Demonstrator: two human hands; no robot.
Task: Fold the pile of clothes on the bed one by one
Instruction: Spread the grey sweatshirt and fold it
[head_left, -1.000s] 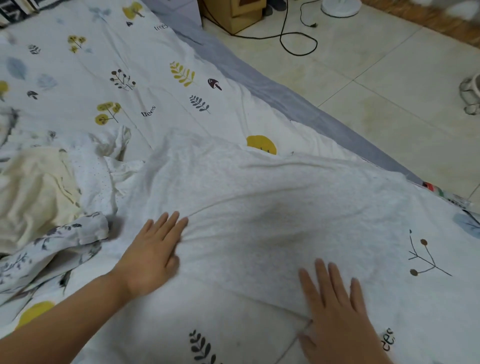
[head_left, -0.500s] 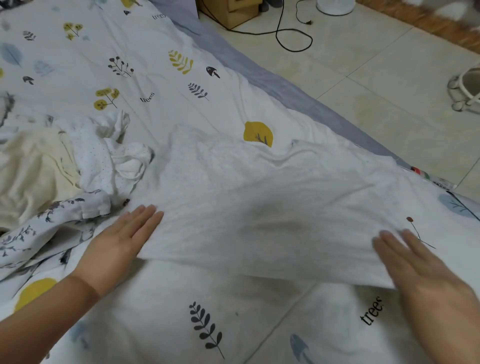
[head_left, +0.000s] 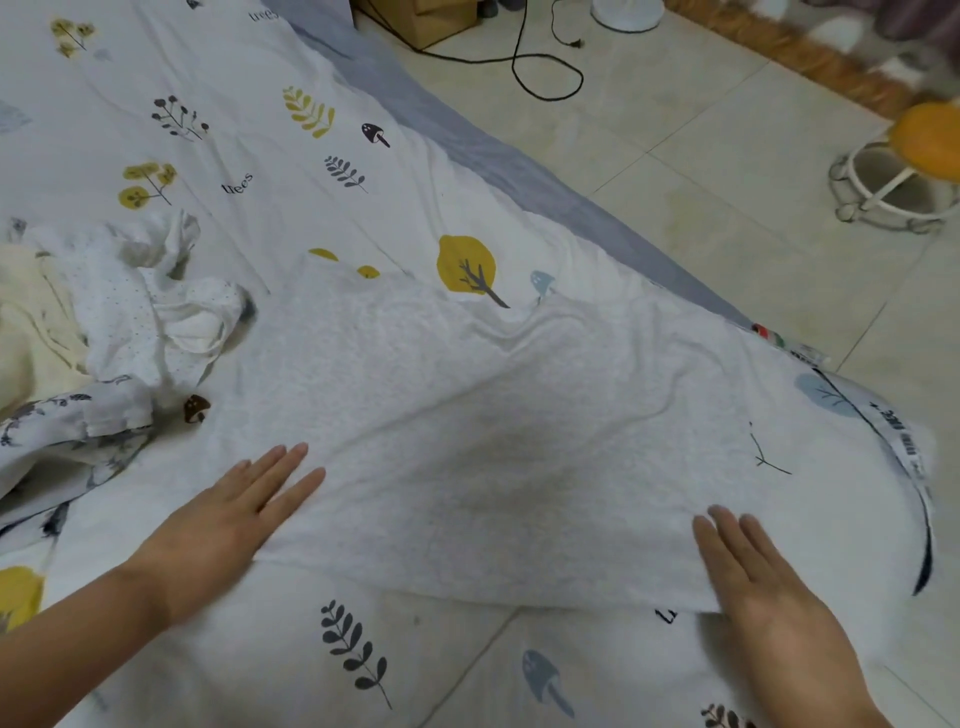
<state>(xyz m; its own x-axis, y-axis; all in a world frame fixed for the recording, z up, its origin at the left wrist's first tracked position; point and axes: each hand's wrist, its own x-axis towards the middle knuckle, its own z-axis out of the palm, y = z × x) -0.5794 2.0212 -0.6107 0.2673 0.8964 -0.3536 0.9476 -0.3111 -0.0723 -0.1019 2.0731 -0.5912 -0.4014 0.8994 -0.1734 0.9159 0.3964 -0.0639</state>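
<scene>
pressing flat, fingers straight: left hand (head_left: 223, 525), right hand (head_left: 769, 597) on nubbly white garment (head_left: 467, 415).

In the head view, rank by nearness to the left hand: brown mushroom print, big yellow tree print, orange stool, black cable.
From the left hand:
1. Brown mushroom print, just beyond it, by the clothes pile.
2. Yellow tree print, mid-bed, past the white garment.
3. Black cable, on the floor, top centre.
4. Orange stool, far right.
</scene>
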